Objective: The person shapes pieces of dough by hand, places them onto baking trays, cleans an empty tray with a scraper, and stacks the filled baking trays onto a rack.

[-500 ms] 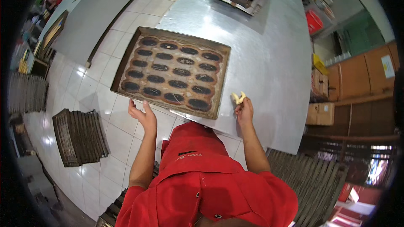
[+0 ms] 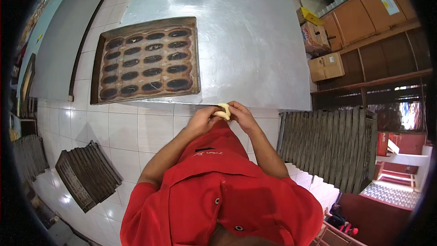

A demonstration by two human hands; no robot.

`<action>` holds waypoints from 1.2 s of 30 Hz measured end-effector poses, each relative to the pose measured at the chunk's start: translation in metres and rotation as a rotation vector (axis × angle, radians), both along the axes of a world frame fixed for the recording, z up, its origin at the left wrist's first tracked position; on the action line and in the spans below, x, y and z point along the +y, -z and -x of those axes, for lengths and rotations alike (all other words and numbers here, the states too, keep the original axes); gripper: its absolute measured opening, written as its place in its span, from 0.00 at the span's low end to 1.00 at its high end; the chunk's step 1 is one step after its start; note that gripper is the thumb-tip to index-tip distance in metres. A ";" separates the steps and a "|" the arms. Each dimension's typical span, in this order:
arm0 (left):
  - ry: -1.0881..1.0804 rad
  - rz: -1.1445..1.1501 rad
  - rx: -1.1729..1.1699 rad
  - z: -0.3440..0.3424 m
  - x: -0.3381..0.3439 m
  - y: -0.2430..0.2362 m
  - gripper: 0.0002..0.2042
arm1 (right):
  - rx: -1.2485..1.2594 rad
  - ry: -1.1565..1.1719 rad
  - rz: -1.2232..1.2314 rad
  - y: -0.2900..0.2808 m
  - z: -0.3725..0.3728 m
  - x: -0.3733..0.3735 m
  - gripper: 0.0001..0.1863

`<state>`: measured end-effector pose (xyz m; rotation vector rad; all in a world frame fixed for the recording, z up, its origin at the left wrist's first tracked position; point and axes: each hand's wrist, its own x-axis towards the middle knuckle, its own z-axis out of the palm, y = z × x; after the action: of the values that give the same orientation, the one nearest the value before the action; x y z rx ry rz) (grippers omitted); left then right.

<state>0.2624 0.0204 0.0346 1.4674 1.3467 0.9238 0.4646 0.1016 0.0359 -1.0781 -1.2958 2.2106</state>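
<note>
My left hand (image 2: 205, 119) and my right hand (image 2: 240, 117) meet in front of my red apron, fingers closed on a pale yellow, curved dough piece (image 2: 225, 113). Beyond them, just left and further back, a large, worn metal baking tray (image 2: 195, 64) lies at the front left of the steel table (image 2: 255, 50). Its bottom carries several dark oval marks in rows, with pale scraps on some of them.
Stacked dark trays (image 2: 88, 177) stand on the tiled floor (image 2: 150, 134) at left; another stack (image 2: 325, 148) stands at right below the table. A grey counter (image 2: 75, 36) runs along the left. Cardboard boxes (image 2: 326, 67) and wooden shelving (image 2: 387, 54) line the right.
My left hand has left the tray's near edge and joined my right hand, which has moved inward with the dough piece; both now grip it. The view has shifted, putting the table higher in frame.
</note>
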 end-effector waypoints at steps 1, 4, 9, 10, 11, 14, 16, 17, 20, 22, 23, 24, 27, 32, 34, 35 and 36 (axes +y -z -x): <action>-0.034 -0.069 -0.009 -0.006 0.005 -0.001 0.12 | 0.000 -0.008 -0.006 0.002 -0.007 0.006 0.13; 0.023 -0.007 0.229 -0.014 0.026 0.008 0.12 | -0.077 0.073 0.016 0.011 -0.019 0.025 0.12; -0.080 -0.004 0.210 -0.038 0.083 0.009 0.10 | 0.018 0.344 0.160 0.022 -0.040 0.094 0.11; -0.119 0.035 0.168 -0.044 0.096 0.003 0.11 | 0.006 0.418 0.159 0.015 -0.044 0.109 0.11; -0.177 0.017 0.096 -0.048 0.108 -0.003 0.11 | -0.001 0.467 0.140 0.008 -0.049 0.126 0.10; -0.336 -0.056 -0.122 -0.053 0.136 0.013 0.11 | -0.089 0.556 -0.298 0.009 -0.065 0.166 0.10; -0.375 -0.044 -0.110 -0.045 0.142 0.015 0.12 | -0.299 0.385 -0.686 0.015 -0.085 0.183 0.11; -0.388 -0.207 0.280 -0.035 0.139 0.027 0.13 | -0.508 0.196 -1.073 0.017 -0.094 0.189 0.12; -0.487 -0.289 0.787 -0.024 0.128 0.036 0.18 | -0.740 -0.094 -1.436 0.008 -0.104 0.195 0.14; -0.507 -0.227 0.808 -0.027 0.133 0.026 0.18 | -0.770 -0.175 -1.413 0.007 -0.106 0.200 0.14; -0.502 -0.308 0.789 -0.027 0.146 0.020 0.18 | -0.701 -0.110 -1.399 0.010 -0.102 0.212 0.16; -0.496 -0.391 0.769 -0.027 0.162 0.018 0.18 | -0.632 -0.042 -1.384 0.013 -0.098 0.225 0.17; -0.456 -0.349 0.824 -0.034 0.205 0.033 0.22 | -0.677 -0.077 -1.363 0.033 -0.063 0.255 0.28; -0.304 -0.165 1.022 -0.065 0.173 0.038 0.33 | -0.809 -0.394 -1.434 0.039 -0.059 0.193 0.45; -0.179 -0.080 1.039 -0.074 0.129 0.046 0.33 | -0.737 -0.546 -1.421 0.032 -0.079 0.144 0.45; -0.187 -0.076 1.038 -0.078 0.113 0.049 0.33 | -0.691 -0.611 -1.393 0.031 -0.087 0.126 0.45; -0.185 -0.064 1.022 -0.081 0.100 0.047 0.32 | -0.688 -0.616 -1.395 0.032 -0.089 0.122 0.45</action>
<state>0.3435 0.1201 -0.0128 1.9921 2.2082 0.2740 0.5539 0.2231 0.0038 -0.8088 -2.9805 0.5429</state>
